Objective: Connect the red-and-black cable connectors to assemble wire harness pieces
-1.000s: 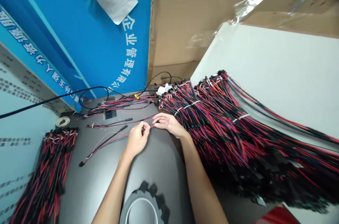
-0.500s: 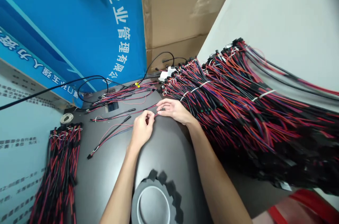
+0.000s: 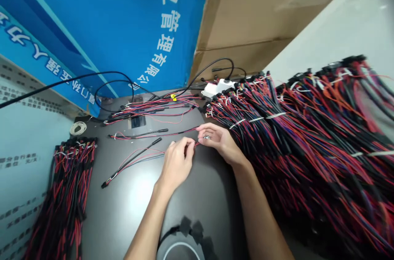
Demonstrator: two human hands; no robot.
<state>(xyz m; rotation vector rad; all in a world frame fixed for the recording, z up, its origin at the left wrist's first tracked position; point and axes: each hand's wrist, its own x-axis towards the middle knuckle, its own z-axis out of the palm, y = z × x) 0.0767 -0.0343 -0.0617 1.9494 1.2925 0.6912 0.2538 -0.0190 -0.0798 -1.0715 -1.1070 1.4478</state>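
My left hand [image 3: 180, 157] is closed in a pinch on a wire harness [image 3: 132, 160]. That harness has red and dark wires, and it runs left across the table to a black connector. Just to the right, my right hand [image 3: 220, 141] curls its fingers, with thumb and forefinger close together. A second harness [image 3: 150, 133] with a black sleeve reaches its fingertips. A short red wire shows between the two hands. Something small and pale sits within the right fingers, too small to name.
A pile of harnesses [image 3: 160, 108] lies at the back, beside a white plug block [image 3: 212, 89]. Large tied bundles [image 3: 295, 128] fill the right side; another bundle [image 3: 66, 186] stands left. A grey roll [image 3: 180, 249] ringed with black pieces is at the front. Black cables loop behind.
The view has shifted, so the hands and table appear farther right. Both hands stay close together at the wires, with the right fingers somewhat more curled.
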